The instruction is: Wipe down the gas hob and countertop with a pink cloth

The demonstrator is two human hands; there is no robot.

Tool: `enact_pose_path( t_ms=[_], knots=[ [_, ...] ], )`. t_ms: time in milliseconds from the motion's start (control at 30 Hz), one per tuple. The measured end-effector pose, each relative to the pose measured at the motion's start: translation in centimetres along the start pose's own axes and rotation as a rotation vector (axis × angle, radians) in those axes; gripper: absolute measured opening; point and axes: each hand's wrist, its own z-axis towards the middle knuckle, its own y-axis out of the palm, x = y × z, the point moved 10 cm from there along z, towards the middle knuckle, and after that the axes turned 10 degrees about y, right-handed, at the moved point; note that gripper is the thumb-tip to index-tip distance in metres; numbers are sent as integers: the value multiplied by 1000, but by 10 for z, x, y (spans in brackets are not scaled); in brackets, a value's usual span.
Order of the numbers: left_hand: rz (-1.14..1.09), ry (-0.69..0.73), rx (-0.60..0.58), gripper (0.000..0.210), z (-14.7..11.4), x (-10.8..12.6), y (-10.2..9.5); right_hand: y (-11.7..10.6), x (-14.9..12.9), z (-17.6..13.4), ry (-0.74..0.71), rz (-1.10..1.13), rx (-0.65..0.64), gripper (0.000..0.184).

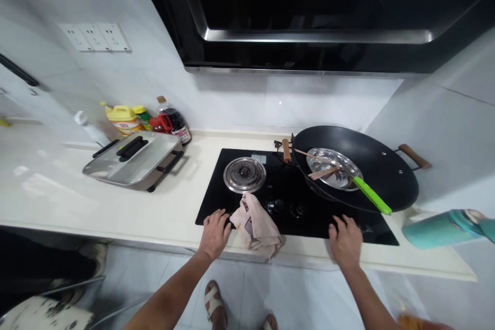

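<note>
"Any grip?"

"None I see: left hand [215, 233] and right hand [346, 242] rest on the cooktop [284, 180], fingers loosely spread."

"And the cloth [256, 224], lower centre of the frame?"

"Soft, light, I'd guess; take its bunched middle. Its underside is hidden; whether the left thumb touches it, I can't tell."

A kitchen, as shown by the range hood [309, 54] above the black cooktop [284, 183], the wok [381, 160] and the lidded pan [157, 154].

Cool, bright light glares off the countertop [116, 209]
</note>
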Motion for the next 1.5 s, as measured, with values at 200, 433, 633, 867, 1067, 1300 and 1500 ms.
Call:
enact_pose_path(
  t_ms=[200,433,633,867,1067,1300,1500],
  knots=[
    [3,-17,-32,30,0,1,-2,21,31,2,189,-172,-40,66],
    [-111,-76,-11,32,-2,-6,-4,17,29,0,207,-172,-12,66],
    [-238,-411,-52,35,15,-30,3,24,28,1,226,-206,-51,63],
    [-315,-553,-275,53,65,-15,46,36,38,-5,235,-230,-171,73],
    [-454,-634,-380,56,75,5,61,29,35,-7,216,-217,-89,74],
    [-666,-561,-175,28,110,-21,-5,29,37,-6,207,-236,-56,72],
    [-548,-169,15,21,123,11,-56,29,40,-7,188,-219,-30,72]
  ],
)
